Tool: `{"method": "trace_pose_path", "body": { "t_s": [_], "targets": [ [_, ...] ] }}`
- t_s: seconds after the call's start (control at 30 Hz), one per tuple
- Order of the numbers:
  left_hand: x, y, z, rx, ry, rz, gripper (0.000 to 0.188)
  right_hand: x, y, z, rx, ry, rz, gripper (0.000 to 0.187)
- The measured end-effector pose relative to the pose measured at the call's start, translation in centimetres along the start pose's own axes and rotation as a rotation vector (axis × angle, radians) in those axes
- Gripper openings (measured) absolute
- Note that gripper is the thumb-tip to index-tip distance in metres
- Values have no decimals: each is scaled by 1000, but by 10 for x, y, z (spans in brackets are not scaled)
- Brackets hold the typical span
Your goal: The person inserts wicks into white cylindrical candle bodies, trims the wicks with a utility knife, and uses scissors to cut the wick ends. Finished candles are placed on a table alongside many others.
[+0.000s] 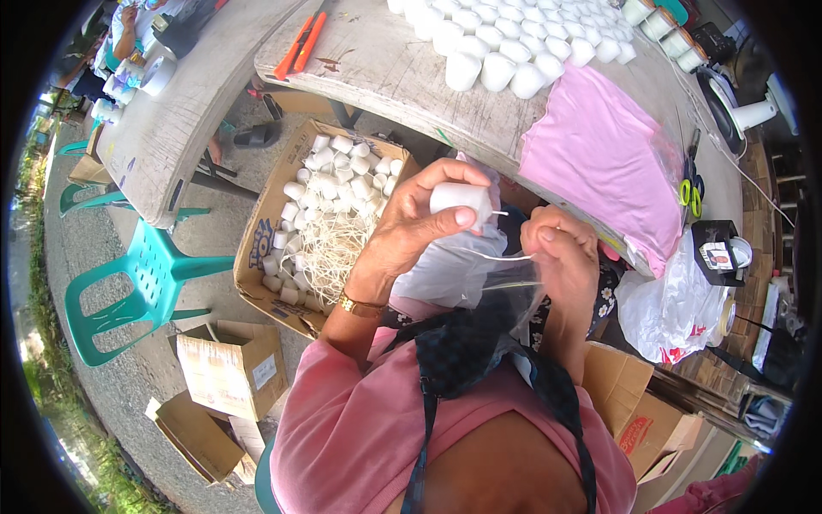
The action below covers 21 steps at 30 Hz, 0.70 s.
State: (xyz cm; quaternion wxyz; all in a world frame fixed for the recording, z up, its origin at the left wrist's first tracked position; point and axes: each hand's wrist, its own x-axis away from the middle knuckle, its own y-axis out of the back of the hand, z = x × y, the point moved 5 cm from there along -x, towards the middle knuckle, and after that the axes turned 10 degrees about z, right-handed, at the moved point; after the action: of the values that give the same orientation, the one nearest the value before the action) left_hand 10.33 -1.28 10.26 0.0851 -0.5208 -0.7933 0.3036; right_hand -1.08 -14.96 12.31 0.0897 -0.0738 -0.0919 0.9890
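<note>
A short white candle (pixel 459 199) is gripped in my left hand (pixel 409 216), lying on its side with a stub of wick pointing right. My right hand (pixel 565 244) is closed, its fingertips pinched on a thin white wick strand (pixel 492 255) that runs left below the candle. Clear plastic and a white plastic bag (pixel 437 278) lie over my lap under both hands. Beside my left forearm, an open cardboard box (pixel 248 287) holds several white candles (pixel 344 160) and a tangled heap of loose wicks (pixel 334 236).
On the table (pixel 398 81) stand rows of white candles (pixel 492 43), an orange-handled tool (pixel 300 47), a pink cloth (pixel 595 163) and green-handled scissors (pixel 690 184). A green plastic chair (pixel 141 283) and cardboard boxes (pixel 227 368) are at left. A plastic bag (pixel 659 313) sits right.
</note>
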Motion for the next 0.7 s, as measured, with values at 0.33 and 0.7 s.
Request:
{"method": "trace_pose_path", "body": {
  "t_s": [0.33,0.7],
  "targets": [
    [-40,46,-71,-1256,-308,-379,45,4,-8,-3,19,-65,-21,30],
    [-91,88,-72,-1264,-427,-516,46,4,-13,-13,72,-171,-28,31]
  ]
}}
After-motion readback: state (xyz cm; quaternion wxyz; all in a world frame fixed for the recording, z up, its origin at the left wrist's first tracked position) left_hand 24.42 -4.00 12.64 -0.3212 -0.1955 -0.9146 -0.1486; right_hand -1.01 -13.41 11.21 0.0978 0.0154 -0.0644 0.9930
